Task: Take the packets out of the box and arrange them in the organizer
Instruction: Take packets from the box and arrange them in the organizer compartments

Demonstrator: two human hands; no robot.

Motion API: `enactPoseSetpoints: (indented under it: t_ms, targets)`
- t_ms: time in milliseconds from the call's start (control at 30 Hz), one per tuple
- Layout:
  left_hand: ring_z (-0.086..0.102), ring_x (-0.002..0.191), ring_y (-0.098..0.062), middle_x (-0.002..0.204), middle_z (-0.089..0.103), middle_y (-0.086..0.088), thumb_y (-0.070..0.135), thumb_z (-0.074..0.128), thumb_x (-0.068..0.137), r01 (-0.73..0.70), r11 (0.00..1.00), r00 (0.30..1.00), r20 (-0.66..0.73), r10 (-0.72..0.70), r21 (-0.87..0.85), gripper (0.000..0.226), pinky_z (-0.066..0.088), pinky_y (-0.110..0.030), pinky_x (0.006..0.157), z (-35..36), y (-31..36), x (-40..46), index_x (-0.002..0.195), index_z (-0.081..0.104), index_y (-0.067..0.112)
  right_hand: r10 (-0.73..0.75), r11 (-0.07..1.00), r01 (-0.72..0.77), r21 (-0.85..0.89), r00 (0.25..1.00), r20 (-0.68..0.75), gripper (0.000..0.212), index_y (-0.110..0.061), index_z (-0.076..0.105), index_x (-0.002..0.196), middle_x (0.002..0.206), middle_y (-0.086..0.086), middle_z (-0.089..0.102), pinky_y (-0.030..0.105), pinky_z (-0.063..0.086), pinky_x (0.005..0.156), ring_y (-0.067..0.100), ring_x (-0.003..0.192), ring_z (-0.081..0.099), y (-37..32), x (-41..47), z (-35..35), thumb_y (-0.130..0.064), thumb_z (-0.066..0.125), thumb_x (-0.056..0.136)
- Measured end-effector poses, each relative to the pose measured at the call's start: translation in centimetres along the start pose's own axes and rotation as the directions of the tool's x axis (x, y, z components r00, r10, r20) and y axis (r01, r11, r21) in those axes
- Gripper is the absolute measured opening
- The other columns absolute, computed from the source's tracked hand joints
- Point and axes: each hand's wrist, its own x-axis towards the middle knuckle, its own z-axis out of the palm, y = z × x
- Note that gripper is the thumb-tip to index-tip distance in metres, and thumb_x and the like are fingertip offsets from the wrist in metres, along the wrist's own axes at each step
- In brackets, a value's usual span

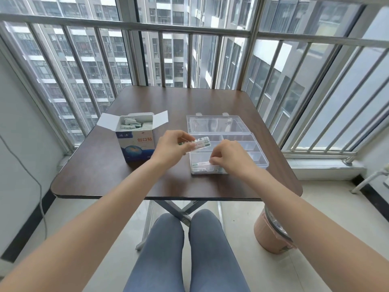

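On the dark brown tabletop (101,169), the left hand (170,147) pinches a small stack of white paper packets (197,142) above the clear plastic organizer (260,158) while the right hand (229,158) pinches one white packet (203,164) into its near compartment, beside the open blue-and-white cardboard box (135,147); a loosened pinch could scatter the stack.

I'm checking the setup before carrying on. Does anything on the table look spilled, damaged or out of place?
Nothing stands out. The box stands upright with flaps open, and the clear organizer lies flat, lid open, on the table.
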Motion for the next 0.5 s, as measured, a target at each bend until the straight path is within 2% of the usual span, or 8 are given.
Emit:
enactPoseSetpoints:
  t_ms: [133, 267, 333, 400, 500]
  targets:
    - [0.052, 0.060, -0.001, 0.082, 0.066, -0.001, 0.014, 0.071, 0.083, 0.017, 1.000, 1.000, 0.000, -0.017, -0.017, 0.007, 0.041, -0.007, 0.052, 0.6, 0.0, 0.0, 0.089, 0.069, 0.016, -0.018, 0.997, 0.019, 0.076, 1.000, -0.008, 0.015, -0.002, 0.074, 0.090, 0.094, 0.011, 0.072, 0.023, 0.042, 0.074, 0.022, 0.091, 0.063, 0.1, -0.2, -0.2, -0.006, 0.062, 0.083]
    - [0.051, 0.058, -0.002, 0.078, 0.065, 0.001, 0.014, 0.071, 0.084, 0.023, 1.000, 1.000, 0.005, -0.023, -0.018, 0.011, 0.040, -0.006, 0.050, 1.3, 0.4, -0.2, 0.094, 0.071, 0.012, -0.026, 0.989, 0.023, 0.147, 1.000, 0.015, 0.013, -0.003, 0.075, 0.089, 0.090, 0.009, 0.073, 0.015, 0.034, 0.066, 0.012, 0.079, 0.058, 0.7, -0.5, -0.6, -0.006, 0.064, 0.083]
    - [0.049, 0.051, -0.003, 0.071, 0.062, 0.005, 0.014, 0.070, 0.084, 0.026, 0.999, 1.000, 0.007, -0.025, -0.026, 0.009, 0.038, -0.007, 0.046, 1.4, 0.7, -0.3, 0.093, 0.071, 0.011, 0.000, 0.972, -0.005, 0.235, 1.000, 0.023, 0.012, -0.004, 0.074, 0.089, 0.087, 0.008, 0.072, 0.016, 0.041, 0.070, 0.011, 0.077, 0.059, 1.4, -0.6, -1.2, -0.005, 0.064, 0.084]
    - [0.047, 0.044, -0.002, 0.066, 0.060, 0.008, 0.013, 0.071, 0.084, 0.030, 0.999, 0.999, 0.031, -0.029, -0.027, 0.008, 0.036, -0.008, 0.044, 1.4, 0.9, -0.4, 0.091, 0.070, 0.012, 0.053, 0.914, -0.042, 0.403, 0.999, -0.014, 0.012, -0.004, 0.073, 0.090, 0.084, 0.007, 0.070, 0.018, 0.052, 0.070, 0.012, 0.075, 0.063, 2.0, -0.8, -1.9, -0.002, 0.063, 0.085]
    - [0.045, 0.037, 0.001, 0.064, 0.060, 0.007, 0.014, 0.072, 0.082, 0.037, 0.999, 0.998, 0.059, -0.035, -0.031, 0.008, 0.035, -0.010, 0.042, 1.5, 1.1, -0.4, 0.089, 0.070, 0.012, 0.111, 0.859, -0.062, 0.509, 0.992, -0.066, 0.013, -0.002, 0.072, 0.092, 0.084, 0.008, 0.069, 0.014, 0.055, 0.064, 0.010, 0.074, 0.062, 2.4, -1.1, -2.8, 0.001, 0.062, 0.085]
